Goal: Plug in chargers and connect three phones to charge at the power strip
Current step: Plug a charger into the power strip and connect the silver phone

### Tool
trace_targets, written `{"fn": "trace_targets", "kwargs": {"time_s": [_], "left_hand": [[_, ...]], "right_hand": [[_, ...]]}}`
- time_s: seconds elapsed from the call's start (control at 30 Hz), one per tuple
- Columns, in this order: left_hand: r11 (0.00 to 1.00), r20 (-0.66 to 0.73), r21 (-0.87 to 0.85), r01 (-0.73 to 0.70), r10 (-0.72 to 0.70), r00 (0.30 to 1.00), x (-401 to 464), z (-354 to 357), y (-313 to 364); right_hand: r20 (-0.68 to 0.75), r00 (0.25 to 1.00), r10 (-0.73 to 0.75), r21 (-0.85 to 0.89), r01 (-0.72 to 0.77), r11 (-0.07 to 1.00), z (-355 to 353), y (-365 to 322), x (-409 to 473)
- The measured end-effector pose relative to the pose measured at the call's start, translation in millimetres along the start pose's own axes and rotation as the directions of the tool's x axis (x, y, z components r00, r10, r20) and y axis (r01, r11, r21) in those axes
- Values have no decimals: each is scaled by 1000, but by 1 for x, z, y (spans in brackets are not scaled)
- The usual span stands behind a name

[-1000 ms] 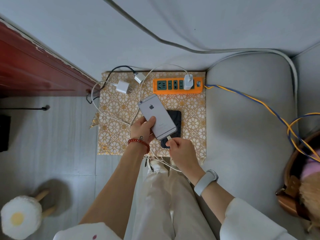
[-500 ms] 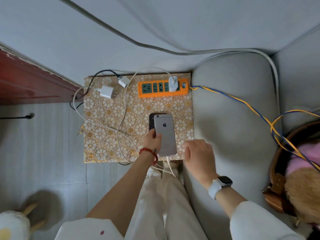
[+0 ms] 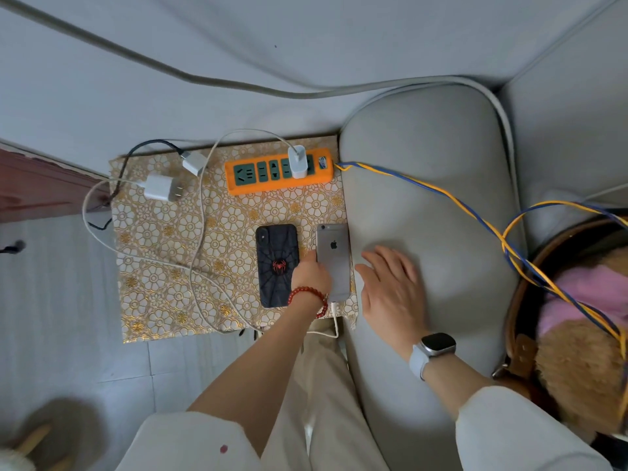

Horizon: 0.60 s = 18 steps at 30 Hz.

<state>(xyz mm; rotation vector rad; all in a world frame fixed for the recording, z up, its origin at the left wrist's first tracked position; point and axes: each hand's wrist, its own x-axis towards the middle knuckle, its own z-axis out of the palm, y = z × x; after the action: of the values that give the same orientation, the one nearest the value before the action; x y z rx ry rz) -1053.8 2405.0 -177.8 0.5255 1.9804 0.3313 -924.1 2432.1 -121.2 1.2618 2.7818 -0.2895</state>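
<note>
A grey phone (image 3: 334, 256) lies face down at the right edge of the gold-patterned mat (image 3: 163, 283), with a white cable in its lower end. My left hand (image 3: 311, 275) grips its left side. A black phone with a red spider case (image 3: 277, 265) lies just left of it. My right hand (image 3: 390, 290) rests open on the grey cushion (image 3: 438, 205), holding nothing. The orange power strip (image 3: 277, 171) at the mat's far edge has one white charger (image 3: 298, 161) plugged in. Two white chargers (image 3: 159, 188) (image 3: 194, 162) lie unplugged at the far left.
White and black cables (image 3: 200, 232) loop across the mat's left half. A blue-and-yellow cord (image 3: 441, 198) runs from the strip over the cushion to the right. A brown basket (image 3: 520, 351) with plush items sits at the right. A red wooden edge (image 3: 40, 188) is at the left.
My left hand carried the grey phone right and set it down beside the black phone, uncovering it. My right hand let go of the cable end and moved onto the cushion.
</note>
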Motion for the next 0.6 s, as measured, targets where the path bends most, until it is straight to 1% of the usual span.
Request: {"fn": "trace_targets", "kwargs": {"time_s": [0.17, 0.23, 0.33, 0.43, 0.53, 0.6], "left_hand": [[971, -2, 219, -97, 99, 995, -12, -8, -4], [974, -46, 197, -111, 123, 991, -13, -22, -11], [991, -223, 96, -90, 110, 969, -11, -61, -30], [997, -385, 69, -29, 53, 921, -3, -110, -55], [997, -538, 52, 59, -22, 843, 9, -161, -79], [990, -625, -19, 139, -120, 772, 17, -190, -93]], "right_hand": [[17, 998, 53, 10, -53, 999, -3, -8, 5], [50, 996, 79, 42, -81, 996, -5, -16, 10], [103, 992, 67, 100, -77, 992, -8, -36, 24], [151, 989, 9, 189, -38, 981, -5, -62, 44], [160, 985, -58, 248, 16, 969, 3, -92, 66], [158, 983, -93, 286, 45, 957, 12, -112, 80]]}}
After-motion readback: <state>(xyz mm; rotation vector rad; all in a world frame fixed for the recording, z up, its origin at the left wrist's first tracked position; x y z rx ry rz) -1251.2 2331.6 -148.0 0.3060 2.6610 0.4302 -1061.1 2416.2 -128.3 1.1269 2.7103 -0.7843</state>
